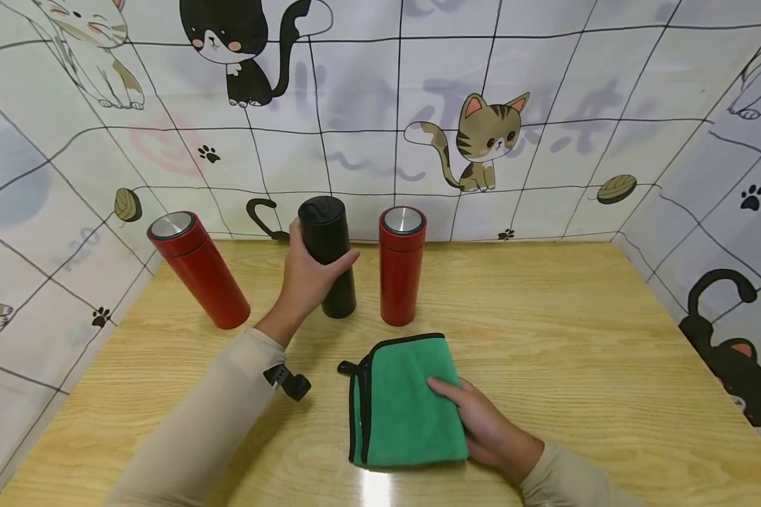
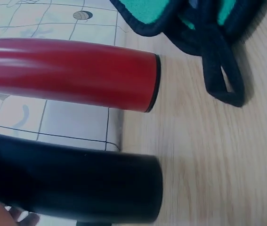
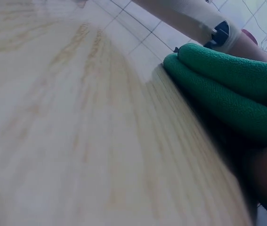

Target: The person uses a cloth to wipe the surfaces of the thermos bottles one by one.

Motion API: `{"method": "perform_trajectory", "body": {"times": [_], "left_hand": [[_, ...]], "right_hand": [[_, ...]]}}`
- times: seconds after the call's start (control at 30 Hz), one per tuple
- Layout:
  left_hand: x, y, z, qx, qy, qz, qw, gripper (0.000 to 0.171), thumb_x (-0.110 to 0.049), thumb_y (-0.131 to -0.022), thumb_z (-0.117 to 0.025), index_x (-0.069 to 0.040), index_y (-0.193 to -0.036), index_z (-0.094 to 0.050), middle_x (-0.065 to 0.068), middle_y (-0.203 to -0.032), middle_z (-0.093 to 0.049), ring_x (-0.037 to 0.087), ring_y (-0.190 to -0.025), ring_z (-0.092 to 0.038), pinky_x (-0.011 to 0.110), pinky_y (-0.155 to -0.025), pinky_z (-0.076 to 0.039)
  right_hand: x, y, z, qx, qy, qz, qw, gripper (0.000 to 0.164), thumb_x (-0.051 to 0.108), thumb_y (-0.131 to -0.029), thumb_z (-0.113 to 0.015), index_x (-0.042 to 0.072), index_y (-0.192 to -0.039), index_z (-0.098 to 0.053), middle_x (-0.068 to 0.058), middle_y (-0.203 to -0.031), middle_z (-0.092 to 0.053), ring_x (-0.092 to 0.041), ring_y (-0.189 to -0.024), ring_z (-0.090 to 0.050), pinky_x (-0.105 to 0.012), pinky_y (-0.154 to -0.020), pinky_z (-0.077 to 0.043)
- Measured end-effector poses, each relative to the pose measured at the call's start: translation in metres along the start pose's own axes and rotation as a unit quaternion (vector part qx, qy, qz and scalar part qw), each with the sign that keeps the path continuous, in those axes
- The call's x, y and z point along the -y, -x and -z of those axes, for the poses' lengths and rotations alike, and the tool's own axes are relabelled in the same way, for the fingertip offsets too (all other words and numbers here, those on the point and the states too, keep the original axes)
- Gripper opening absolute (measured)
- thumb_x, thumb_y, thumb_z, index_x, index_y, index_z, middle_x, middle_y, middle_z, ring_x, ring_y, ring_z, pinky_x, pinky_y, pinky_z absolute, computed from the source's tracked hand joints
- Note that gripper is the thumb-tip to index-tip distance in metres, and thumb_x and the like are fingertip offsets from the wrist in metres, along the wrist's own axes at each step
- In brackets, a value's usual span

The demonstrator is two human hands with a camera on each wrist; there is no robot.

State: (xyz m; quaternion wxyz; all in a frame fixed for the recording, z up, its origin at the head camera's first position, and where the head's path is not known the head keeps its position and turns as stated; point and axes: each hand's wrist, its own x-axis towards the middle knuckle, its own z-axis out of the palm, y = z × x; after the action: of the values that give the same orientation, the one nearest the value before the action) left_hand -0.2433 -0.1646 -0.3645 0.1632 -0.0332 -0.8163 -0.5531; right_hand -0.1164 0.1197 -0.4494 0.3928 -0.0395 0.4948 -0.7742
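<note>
My left hand (image 1: 307,278) grips the upper part of a black thermos bottle (image 1: 339,296), thumb across its front. The bottle stands upright near the back of the table; in the left wrist view the lower body of this black bottle (image 2: 76,183) shows plainly. Nearer the front lies a folded green towel (image 1: 412,408) with black edging and a small loop. Its right edge is held by my right hand (image 1: 491,429), thumb on top and the other fingers mostly hidden underneath. The right wrist view shows thick folds of the towel (image 3: 232,94) just over the tabletop.
One red thermos bottle (image 1: 402,282) with a silver lid stands just right of the black one. Another red bottle (image 1: 206,278) is on the left, beyond my left forearm. A cloth wall with printed cats (image 1: 488,141) borders the back and sides of the wooden table (image 1: 577,338).
</note>
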Motion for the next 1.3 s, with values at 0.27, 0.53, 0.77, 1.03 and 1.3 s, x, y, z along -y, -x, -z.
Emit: {"method": "perform_trajectory", "body": {"times": [0.27,0.53,0.77,1.03,1.3], "left_hand": [[-0.003,0.038,0.042,-0.134,-0.09,-0.219,0.9621,0.06,-0.019,-0.088,-0.072,-0.006,-0.141,-0.047,0.016,-0.145,-0.045,0.03,-0.14,-0.037,0.048,-0.119,-0.03],[-0.024,0.044,0.097,-0.322,-0.117,-0.274,0.8983,0.057,-0.017,-0.081,-0.072,-0.002,-0.13,-0.047,0.017,-0.148,-0.039,0.027,-0.148,-0.023,0.042,-0.122,-0.022],[-0.012,0.033,0.132,-0.245,-0.007,-0.039,0.9688,0.094,-0.02,-0.084,-0.077,-0.028,-0.156,-0.017,-0.001,-0.157,-0.025,0.01,-0.142,-0.029,0.031,-0.117,-0.029],[0.02,0.017,0.145,-0.226,0.007,0.056,0.9726,0.083,-0.025,-0.089,-0.073,-0.039,-0.152,-0.02,-0.003,-0.14,-0.043,0.013,-0.125,-0.047,0.032,-0.105,-0.047],[0.011,0.04,0.136,-0.211,0.007,0.037,0.9768,0.078,-0.02,-0.085,-0.077,-0.032,-0.147,-0.03,-0.006,-0.132,-0.047,0.014,-0.119,-0.051,0.023,-0.094,-0.051]], "right_hand": [[0.0,0.0,-0.001,0.005,-0.009,-0.003,1.0,0.06,0.037,-0.107,-0.045,0.006,-0.153,-0.021,0.001,-0.129,-0.062,-0.016,-0.118,-0.063,-0.038,-0.1,-0.053],[0.0,0.0,0.003,0.006,-0.011,0.004,1.0,0.064,0.038,-0.107,-0.044,0.005,-0.154,-0.016,0.001,-0.129,-0.061,-0.016,-0.119,-0.063,-0.038,-0.1,-0.053],[-0.002,-0.002,0.003,0.017,-0.013,0.009,1.0,0.063,0.037,-0.108,-0.043,0.005,-0.154,-0.016,0.0,-0.13,-0.061,-0.017,-0.12,-0.063,-0.038,-0.101,-0.053],[-0.003,-0.002,0.004,0.018,-0.02,0.007,1.0,0.065,0.037,-0.107,-0.043,0.005,-0.156,-0.014,0.001,-0.132,-0.06,-0.016,-0.121,-0.061,-0.037,-0.102,-0.052],[-0.002,-0.003,0.004,0.016,-0.021,0.005,1.0,0.067,0.039,-0.106,-0.045,0.006,-0.156,-0.015,0.0,-0.132,-0.06,-0.016,-0.12,-0.062,-0.037,-0.101,-0.053]]}}
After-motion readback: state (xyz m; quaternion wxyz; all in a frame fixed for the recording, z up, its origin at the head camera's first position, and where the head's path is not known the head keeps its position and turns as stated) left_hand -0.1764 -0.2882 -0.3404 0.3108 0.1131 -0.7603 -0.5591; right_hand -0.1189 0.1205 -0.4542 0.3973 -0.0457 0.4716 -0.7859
